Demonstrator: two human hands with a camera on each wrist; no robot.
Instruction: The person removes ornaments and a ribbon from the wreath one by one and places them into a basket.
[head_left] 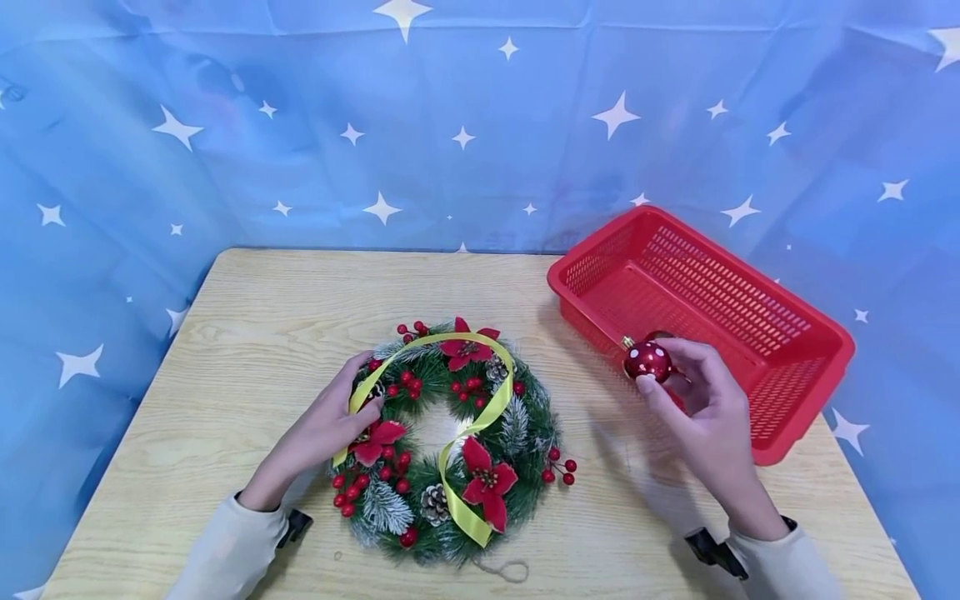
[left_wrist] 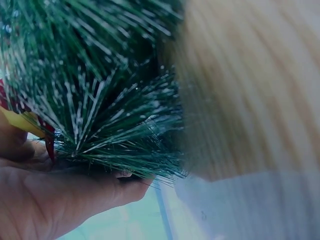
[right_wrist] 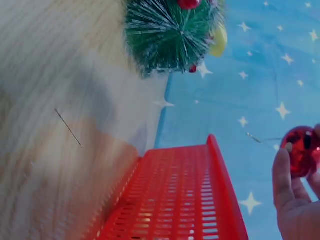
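The left hand (head_left: 330, 429) rests on the wreath (head_left: 450, 442) at its 9 o'clock edge, fingers curled round the rim where the yellow ribbon (head_left: 491, 404) crosses it; the left wrist view shows the fingers (left_wrist: 75, 192) tucked under the frosted green needles (left_wrist: 110, 100), with a bit of yellow ribbon beside them. The wreath lies flat on the wooden table (head_left: 247, 333), just left of centre. It carries red flowers at 12, 5 and 8 o'clock, clusters of red berries (head_left: 558, 468), and a pine cone (head_left: 435, 502) at 6 o'clock. The ribbon arcs over the top from 9 to 2 o'clock, then drops across the central opening to the 6 o'clock edge. A twine loop (head_left: 504, 570) lies on the table just below the wreath. To the right, the right hand (head_left: 701, 408) is raised above the table at the wreath's 3 o'clock, well apart from it, and pinches a red ball ornament (head_left: 647, 360) with white dots between thumb and fingertips, the gold cap pointing to 10 o'clock. The ornament sits at the near rim of the red basket (head_left: 795, 329), which stands at the table's right edge. A blue cloth with white stars (head_left: 450, 125) hangs behind.
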